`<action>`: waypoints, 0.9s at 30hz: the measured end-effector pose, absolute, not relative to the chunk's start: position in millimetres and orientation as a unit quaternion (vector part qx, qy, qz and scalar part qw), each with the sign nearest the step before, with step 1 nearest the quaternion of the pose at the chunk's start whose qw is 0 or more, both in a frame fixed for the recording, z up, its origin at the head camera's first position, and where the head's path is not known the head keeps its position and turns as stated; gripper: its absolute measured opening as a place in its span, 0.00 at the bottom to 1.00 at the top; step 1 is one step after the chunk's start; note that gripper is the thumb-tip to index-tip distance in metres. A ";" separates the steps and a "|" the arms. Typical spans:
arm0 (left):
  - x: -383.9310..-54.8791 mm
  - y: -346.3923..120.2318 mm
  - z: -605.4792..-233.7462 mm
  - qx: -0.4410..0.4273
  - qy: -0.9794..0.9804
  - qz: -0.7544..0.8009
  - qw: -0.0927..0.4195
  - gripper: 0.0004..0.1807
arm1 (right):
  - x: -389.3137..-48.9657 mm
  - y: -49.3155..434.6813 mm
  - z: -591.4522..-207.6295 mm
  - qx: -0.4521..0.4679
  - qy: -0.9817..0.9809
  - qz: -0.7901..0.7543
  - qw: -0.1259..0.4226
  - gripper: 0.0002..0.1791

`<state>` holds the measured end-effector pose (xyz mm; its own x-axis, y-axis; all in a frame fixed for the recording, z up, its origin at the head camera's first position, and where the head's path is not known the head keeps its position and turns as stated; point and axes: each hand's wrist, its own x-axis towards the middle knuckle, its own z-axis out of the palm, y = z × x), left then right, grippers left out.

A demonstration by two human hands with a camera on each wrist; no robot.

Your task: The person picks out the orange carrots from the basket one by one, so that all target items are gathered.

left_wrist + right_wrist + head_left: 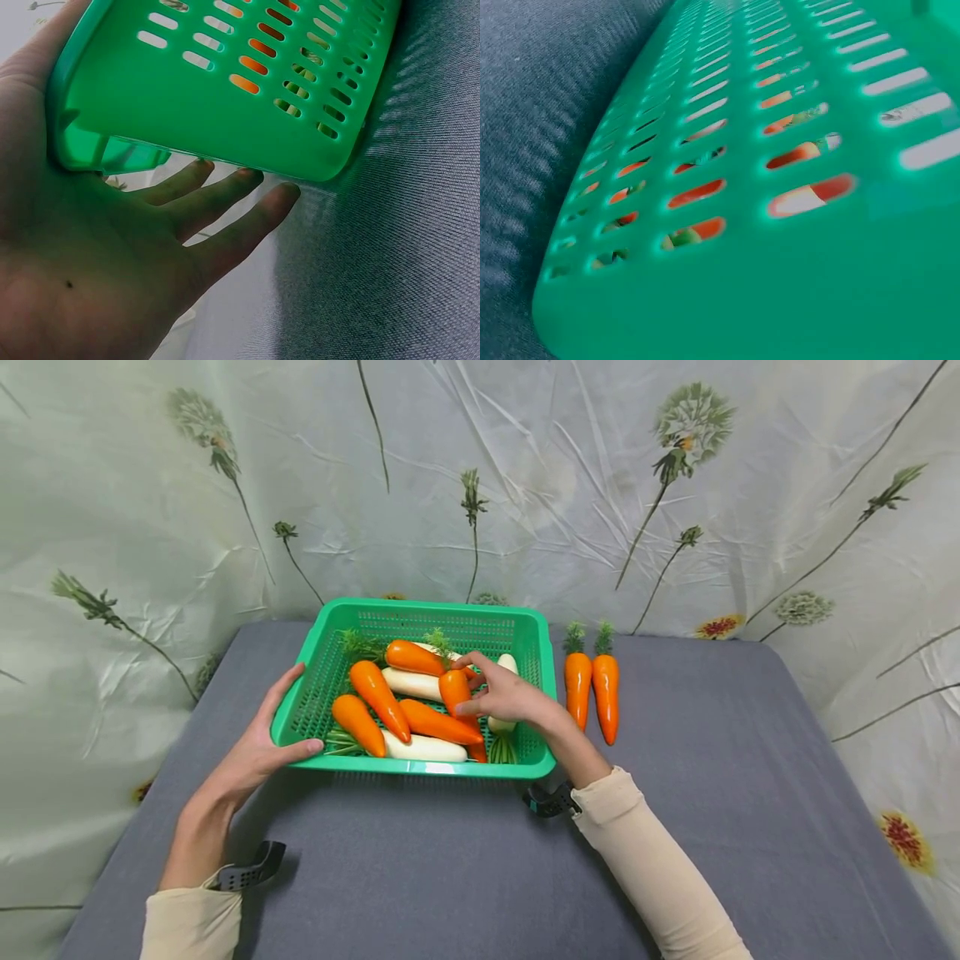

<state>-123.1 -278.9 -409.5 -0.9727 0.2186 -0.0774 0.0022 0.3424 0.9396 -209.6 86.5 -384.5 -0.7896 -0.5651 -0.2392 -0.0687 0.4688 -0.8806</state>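
A green plastic basket (442,767) holds several orange carrots (378,697) and white radishes (423,747). At its front left corner my left hand (258,743) grips the basket, thumb on the rim and fingers along the outer left side. The left wrist view shows those fingers (247,225) stretched out beside the basket wall (187,112). My right hand (506,693) reaches over the right part of the basket and pinches a carrot (453,688) between thumb and fingers. In the right wrist view only the slotted basket wall (742,285) shows; the hand is hidden.
Two carrots with green tops, one left (577,685) and one right (605,693), lie side by side on the grey tablecloth (720,760), to the right of the basket. A flower-patterned curtain (420,527) hangs behind the table.
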 end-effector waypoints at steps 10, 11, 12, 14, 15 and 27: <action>-120.9 -281.9 -407.8 0.059 0.827 0.550 0.101 0.57 | -203.9 82.6 -383.9 -0.212 0.852 -0.427 0.217 0.36; -120.7 -282.2 -407.6 0.058 0.828 0.548 0.101 0.57 | -203.5 82.4 -383.7 -0.212 0.854 -0.425 0.215 0.35; -120.6 -282.3 -407.5 0.058 0.827 0.549 0.102 0.57 | -203.3 82.4 -383.4 -0.211 0.856 -0.423 0.212 0.35; -120.8 -282.3 -407.5 0.058 0.826 0.551 0.103 0.57 | -203.1 82.5 -382.8 -0.206 0.860 -0.419 0.207 0.35; -121.0 -282.2 -407.5 0.059 0.826 0.551 0.104 0.57 | -202.9 82.7 -382.3 -0.205 0.862 -0.416 0.204 0.35; -121.7 -278.6 -408.2 0.061 0.818 0.564 0.098 0.58 | -197.7 87.6 -376.6 -0.183 0.875 -0.432 0.117 0.35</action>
